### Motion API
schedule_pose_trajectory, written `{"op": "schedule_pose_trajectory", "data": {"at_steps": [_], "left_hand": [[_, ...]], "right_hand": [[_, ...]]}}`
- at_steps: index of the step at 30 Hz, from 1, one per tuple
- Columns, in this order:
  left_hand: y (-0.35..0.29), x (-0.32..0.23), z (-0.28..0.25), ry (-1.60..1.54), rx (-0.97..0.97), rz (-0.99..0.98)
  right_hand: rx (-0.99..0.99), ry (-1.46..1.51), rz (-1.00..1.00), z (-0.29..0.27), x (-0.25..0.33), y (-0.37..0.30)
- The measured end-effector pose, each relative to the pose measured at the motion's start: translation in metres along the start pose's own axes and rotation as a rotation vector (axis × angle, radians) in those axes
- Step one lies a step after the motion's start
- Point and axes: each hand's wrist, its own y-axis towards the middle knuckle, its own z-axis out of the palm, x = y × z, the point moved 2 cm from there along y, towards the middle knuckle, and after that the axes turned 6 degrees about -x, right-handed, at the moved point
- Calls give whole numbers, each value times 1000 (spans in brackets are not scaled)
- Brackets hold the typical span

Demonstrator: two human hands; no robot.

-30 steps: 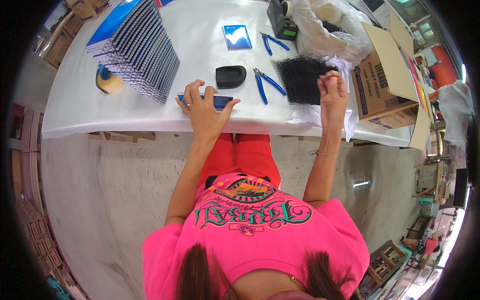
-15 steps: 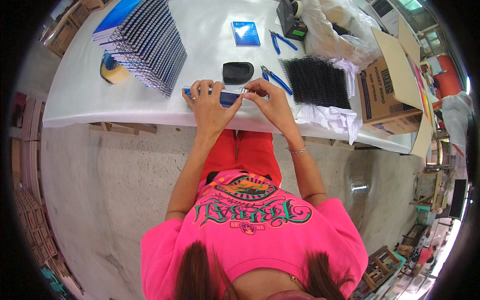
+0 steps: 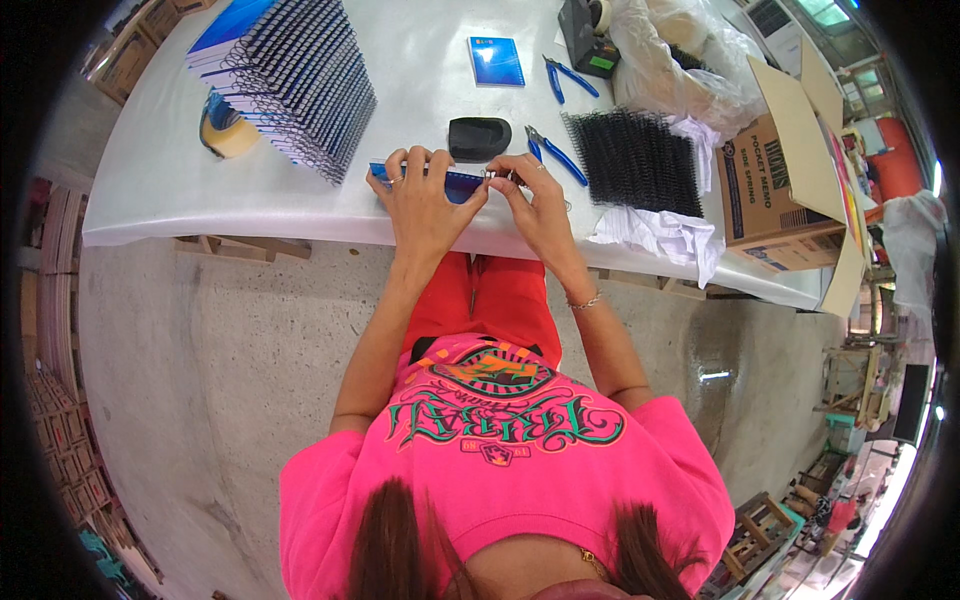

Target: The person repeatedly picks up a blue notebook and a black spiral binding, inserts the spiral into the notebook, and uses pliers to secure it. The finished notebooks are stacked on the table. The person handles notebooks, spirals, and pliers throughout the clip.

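Note:
At the table's near edge, my left hand [image 3: 424,200] is closed over a small blue memo pad [image 3: 459,187] and holds it down, with fingers on the far side and thumb on the near side. My right hand [image 3: 536,205] pinches a dark wire coil [image 3: 489,174] at the pad's right end. Most of that coil is hidden by the fingers. Just beyond my hands lies a black rounded block [image 3: 479,138]. Right of it rest blue-handled pliers [image 3: 556,155], beside a pile of black spiral coils [image 3: 635,163].
A tall stack of spiral-bound pads [image 3: 300,95] stands at the left, near a tape roll [image 3: 230,137]. Farther back are a blue pad [image 3: 496,62], second pliers [image 3: 570,78], and a black tape dispenser [image 3: 588,40]. An open carton [image 3: 765,190] stands at the right.
My right hand has shifted slightly left and closer in, its fingers now bunched at the pad's end. My left hand keeps its hold. The view has shifted slightly.

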Motion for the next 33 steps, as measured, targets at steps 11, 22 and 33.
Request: {"op": "schedule_pose_trajectory", "data": {"at_steps": [11, 22, 33], "left_hand": [[3, 3, -13, 5, 173, 20], [-2, 16, -23, -337, -111, -122], [-11, 37, -20, -539, 46, -316]], "right_hand": [[55, -174, -71, 1, 6, 9], [50, -318, -155, 6, 17, 14], [307, -272, -11, -5, -11, 60]]}}
